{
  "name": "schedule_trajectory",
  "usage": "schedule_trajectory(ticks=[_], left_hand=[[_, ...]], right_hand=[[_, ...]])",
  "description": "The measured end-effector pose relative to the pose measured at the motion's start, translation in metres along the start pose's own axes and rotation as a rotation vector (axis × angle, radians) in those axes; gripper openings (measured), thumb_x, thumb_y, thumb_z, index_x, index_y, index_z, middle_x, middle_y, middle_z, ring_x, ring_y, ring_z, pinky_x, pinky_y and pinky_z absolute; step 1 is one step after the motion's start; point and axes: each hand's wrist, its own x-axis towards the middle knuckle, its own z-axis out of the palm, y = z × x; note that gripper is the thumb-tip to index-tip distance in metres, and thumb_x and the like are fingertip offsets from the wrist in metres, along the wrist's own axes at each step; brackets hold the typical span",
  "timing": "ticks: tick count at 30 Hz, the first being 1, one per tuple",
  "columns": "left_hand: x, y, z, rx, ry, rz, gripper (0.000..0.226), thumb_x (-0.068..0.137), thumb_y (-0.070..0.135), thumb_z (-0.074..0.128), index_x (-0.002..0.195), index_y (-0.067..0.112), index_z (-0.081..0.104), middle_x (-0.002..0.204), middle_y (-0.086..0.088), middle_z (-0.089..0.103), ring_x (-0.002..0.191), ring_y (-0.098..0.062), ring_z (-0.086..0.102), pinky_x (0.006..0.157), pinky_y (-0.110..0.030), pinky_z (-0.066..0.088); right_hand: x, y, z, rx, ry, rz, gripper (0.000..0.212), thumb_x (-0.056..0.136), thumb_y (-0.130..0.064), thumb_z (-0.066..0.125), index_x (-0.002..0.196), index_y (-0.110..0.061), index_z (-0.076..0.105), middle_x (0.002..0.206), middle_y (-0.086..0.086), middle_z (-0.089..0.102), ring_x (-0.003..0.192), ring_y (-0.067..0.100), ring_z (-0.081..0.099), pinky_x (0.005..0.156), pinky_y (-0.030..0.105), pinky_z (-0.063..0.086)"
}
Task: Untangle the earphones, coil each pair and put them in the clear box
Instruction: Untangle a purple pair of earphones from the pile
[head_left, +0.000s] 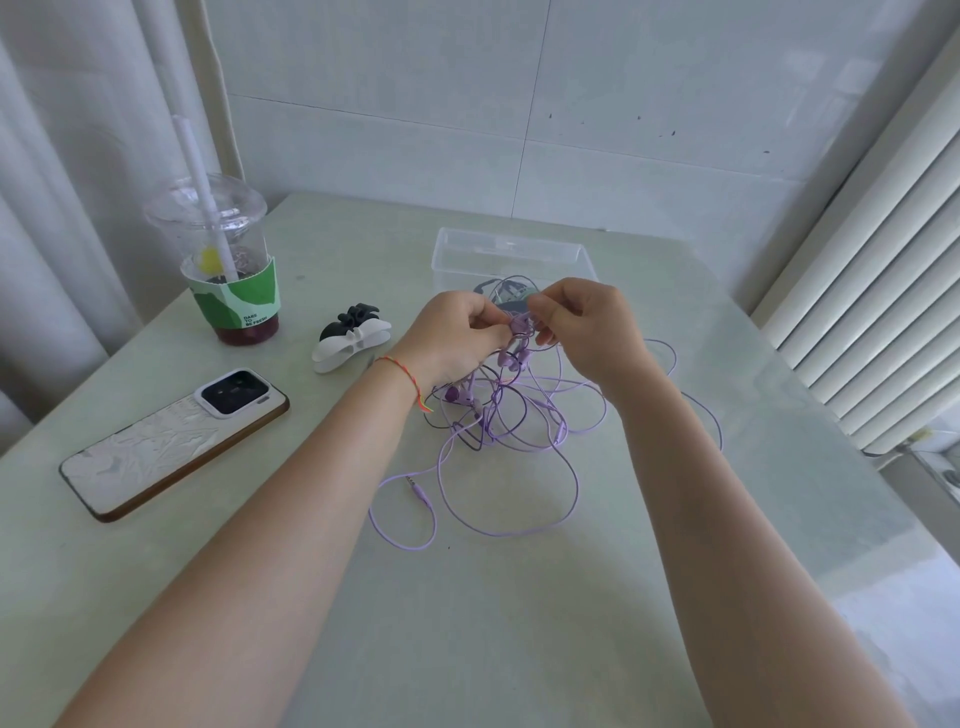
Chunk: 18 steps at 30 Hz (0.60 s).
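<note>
Pale table (519, 623), two hands, left hand (452, 332), right hand (587, 322), fingers pinching tangled purple earphones (498, 415), one clear box (511, 254)

My table (467, 597) at the lower centre looks smooth, pale and faintly glossy. The clear box (511, 249) above centre is thin see-through plastic. The earphones (511, 431) have matt lilac rubbery cords. At left, my phone (171, 441) wears a crinkled-looking white back with a brown glossy rim; the cup (223, 244) is clear plastic, paper-sleeved.
</note>
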Motion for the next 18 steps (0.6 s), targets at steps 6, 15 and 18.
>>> schedule_trajectory(ticks=[6, 15, 18], left_hand=[[-0.001, 0.001, 0.0, -0.057, -0.045, 0.025, 0.003, 0.089, 0.018, 0.07, 0.086, 0.016, 0.071, 0.064, 0.006, 0.066, 0.052, -0.004, 0.053, 0.058, -0.025, 0.041], [-0.002, 0.01, -0.007, -0.292, -0.001, -0.049, 0.009, 0.089, 0.012, 0.065, 0.09, 0.02, 0.068, 0.086, 0.0, 0.064, 0.073, -0.01, 0.06, 0.059, -0.02, 0.045], [0.0, 0.01, -0.005, -0.278, 0.056, 0.007, 0.02, 0.086, 0.013, 0.068, 0.1, 0.027, 0.066, 0.1, 0.004, 0.061, 0.084, -0.005, 0.059, 0.061, -0.009, 0.043]], right_hand=[[-0.001, 0.002, 0.002, 0.149, -0.085, 0.054, 0.023, 0.096, -0.013, 0.059, 0.074, -0.011, 0.065, 0.063, 0.005, 0.063, 0.059, 0.019, 0.059, 0.069, 0.035, 0.054], [0.0, -0.003, -0.004, 0.288, -0.129, 0.114, 0.019, 0.097, -0.02, 0.059, 0.083, -0.01, 0.065, 0.073, -0.001, 0.063, 0.066, 0.016, 0.058, 0.067, 0.029, 0.05], [-0.001, -0.002, -0.007, 0.299, -0.168, 0.102, 0.018, 0.098, -0.019, 0.057, 0.084, -0.012, 0.066, 0.077, -0.003, 0.065, 0.074, 0.014, 0.058, 0.069, 0.027, 0.048]])
